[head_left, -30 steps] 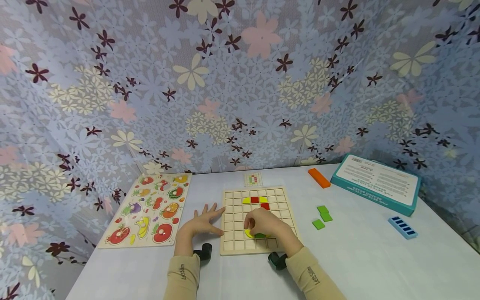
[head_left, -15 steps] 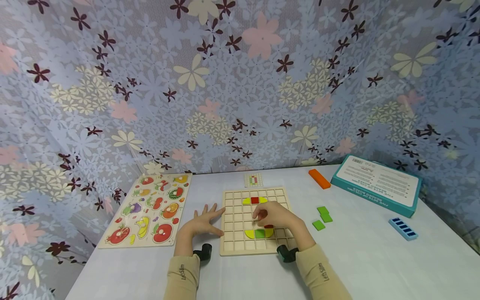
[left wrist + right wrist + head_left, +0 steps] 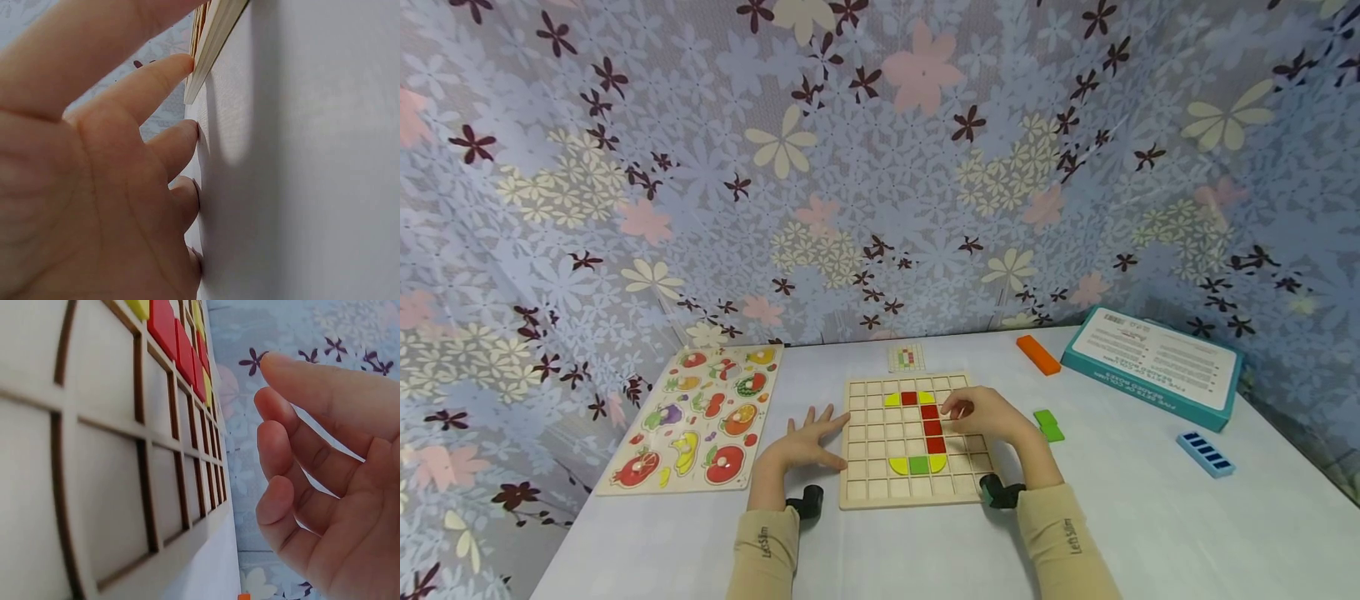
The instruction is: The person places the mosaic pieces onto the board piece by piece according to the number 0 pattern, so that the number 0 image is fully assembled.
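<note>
A wooden grid board (image 3: 868, 492) lies on the table. Set in its squares are yellow curved tiles (image 3: 898, 467), red square tiles (image 3: 932, 427) and a green tile (image 3: 919, 465). My left hand (image 3: 805, 446) rests at the board's left edge with fingers spread; in the left wrist view a fingertip (image 3: 186, 64) touches the board's side (image 3: 209, 56). My right hand (image 3: 988, 414) hovers over the board's right side, beside the red column. The right wrist view has this hand (image 3: 337, 469) with loosely bent fingers and nothing between them.
A small pattern card (image 3: 907, 358) lies behind the board. Left is a fruit puzzle board (image 3: 696, 421). To the right are loose green tiles (image 3: 1048, 427), an orange block (image 3: 1038, 356), a teal-and-white box (image 3: 1153, 362) and a blue slotted piece (image 3: 1206, 454).
My right hand has moved right from the board's middle, uncovering the column of red tiles and the lower yellow and green tiles. Its forearm now covers one loose green tile's spot. My left hand stays put.
</note>
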A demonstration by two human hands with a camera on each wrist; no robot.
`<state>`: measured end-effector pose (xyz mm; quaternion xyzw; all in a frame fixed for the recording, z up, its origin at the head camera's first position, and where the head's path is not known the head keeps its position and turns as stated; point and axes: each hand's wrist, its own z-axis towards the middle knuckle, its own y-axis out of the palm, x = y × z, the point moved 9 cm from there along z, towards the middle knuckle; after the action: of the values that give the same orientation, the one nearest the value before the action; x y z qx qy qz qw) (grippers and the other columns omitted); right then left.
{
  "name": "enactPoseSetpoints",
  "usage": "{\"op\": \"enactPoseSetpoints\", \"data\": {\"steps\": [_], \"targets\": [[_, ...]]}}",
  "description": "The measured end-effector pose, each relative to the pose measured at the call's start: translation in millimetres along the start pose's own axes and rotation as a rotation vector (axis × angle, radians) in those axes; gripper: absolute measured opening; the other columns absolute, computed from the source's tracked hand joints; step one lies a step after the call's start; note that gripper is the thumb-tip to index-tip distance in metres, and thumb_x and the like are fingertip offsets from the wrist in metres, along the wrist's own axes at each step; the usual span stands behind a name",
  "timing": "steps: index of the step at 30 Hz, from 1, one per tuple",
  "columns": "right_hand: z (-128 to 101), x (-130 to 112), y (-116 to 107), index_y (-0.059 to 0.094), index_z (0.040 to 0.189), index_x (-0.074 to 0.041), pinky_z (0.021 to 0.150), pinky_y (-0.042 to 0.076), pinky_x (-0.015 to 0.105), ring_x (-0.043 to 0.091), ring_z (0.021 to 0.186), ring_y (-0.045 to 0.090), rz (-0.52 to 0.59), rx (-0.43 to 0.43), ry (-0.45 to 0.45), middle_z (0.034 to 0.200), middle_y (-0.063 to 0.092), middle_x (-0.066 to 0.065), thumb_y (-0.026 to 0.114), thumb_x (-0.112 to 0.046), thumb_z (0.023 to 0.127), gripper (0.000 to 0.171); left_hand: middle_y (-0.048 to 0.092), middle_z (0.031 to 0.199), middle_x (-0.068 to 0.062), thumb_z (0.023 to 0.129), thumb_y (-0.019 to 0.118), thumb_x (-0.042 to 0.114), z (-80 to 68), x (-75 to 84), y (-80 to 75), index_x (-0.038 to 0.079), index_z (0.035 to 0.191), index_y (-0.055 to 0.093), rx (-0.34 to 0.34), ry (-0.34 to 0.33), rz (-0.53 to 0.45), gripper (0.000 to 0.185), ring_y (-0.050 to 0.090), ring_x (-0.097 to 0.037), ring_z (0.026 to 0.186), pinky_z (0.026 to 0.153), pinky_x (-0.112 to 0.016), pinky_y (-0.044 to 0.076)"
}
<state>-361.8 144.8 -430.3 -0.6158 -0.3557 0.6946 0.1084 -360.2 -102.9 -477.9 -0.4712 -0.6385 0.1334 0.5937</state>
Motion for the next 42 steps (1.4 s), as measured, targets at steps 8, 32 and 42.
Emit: {"op": "enactPoseSetpoints", "data": {"steps": [8,32,42], "targets": [[-2.4,6.7,-7.9,0.064,0.096,-0.002,0.067,0.045,0.029,0.018,0.076,0.052,0.009,0.014,0.029,0.083,0.060,0.005,0.069,-0.006,0.079,0.018,0.014,0.153,-0.014,0.067,0.079,0.028,0.7,0.0,-0.4,0.018,0.143,0.036,0.003,0.001,-0.005,0.088,-0.006,-0.037,0.140,0.107,-0.060,-0.012],[-22.1,47.9,-49.6,0.063,0.105,-0.002,0.079,0.047,0.035,0.023,0.090,0.054,0.001,0.144,0.139,0.098,0.062,0.012,0.066,-0.007,0.081,0.025,0.015,0.153,-0.014,0.066,0.079,0.028,0.9,-0.8,0.0,0.018,0.143,0.037,0.005,0.000,-0.005,0.088,-0.005,-0.038,0.140,0.107,-0.061,-0.012],[-35.0,58.1,-63.5,0.060,0.113,-0.001,0.095,0.038,0.056,0.040,0.115,0.045,-0.058,0.189,0.194,0.121,0.056,0.021,0.060,-0.007,0.084,0.030,0.015,0.153,-0.014,0.067,0.078,0.028,0.7,0.2,-0.5,0.018,0.143,0.036,0.002,0.007,-0.007,0.088,-0.006,-0.038,0.140,0.107,-0.061,-0.012]]}}
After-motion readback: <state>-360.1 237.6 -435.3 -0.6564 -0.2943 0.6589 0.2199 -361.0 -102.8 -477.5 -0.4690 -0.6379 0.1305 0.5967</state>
